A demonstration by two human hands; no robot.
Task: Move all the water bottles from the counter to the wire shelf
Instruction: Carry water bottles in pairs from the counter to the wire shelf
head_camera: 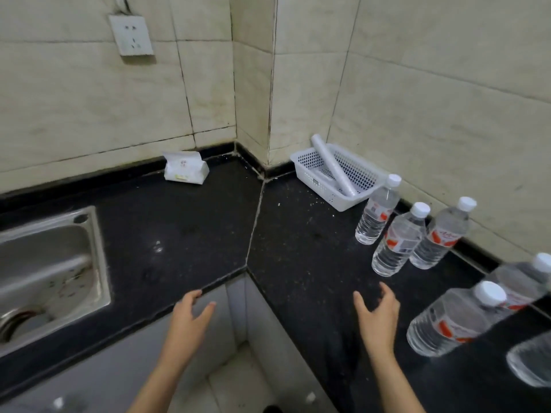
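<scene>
Several clear water bottles with white caps and red labels stand on the black counter (313, 248) along the right wall. The farthest bottle (377, 211) stands beside a white basket, two more (398, 242) (441, 235) behind it, and a nearer bottle (456, 320) at the right. Others are cut off by the frame's right edge. My left hand (189, 315) hovers open at the counter's inner corner edge, holding nothing. My right hand (377, 315) is open above the counter, left of the nearer bottle, not touching it. No wire shelf is in view.
A white plastic basket (307, 165) holding a rolled white sleeve sits in the back corner. A white tissue pack (186, 171) lies against the back wall. A steel sink (44, 272) is set in the counter at left. A wall socket (131, 34) hangs above.
</scene>
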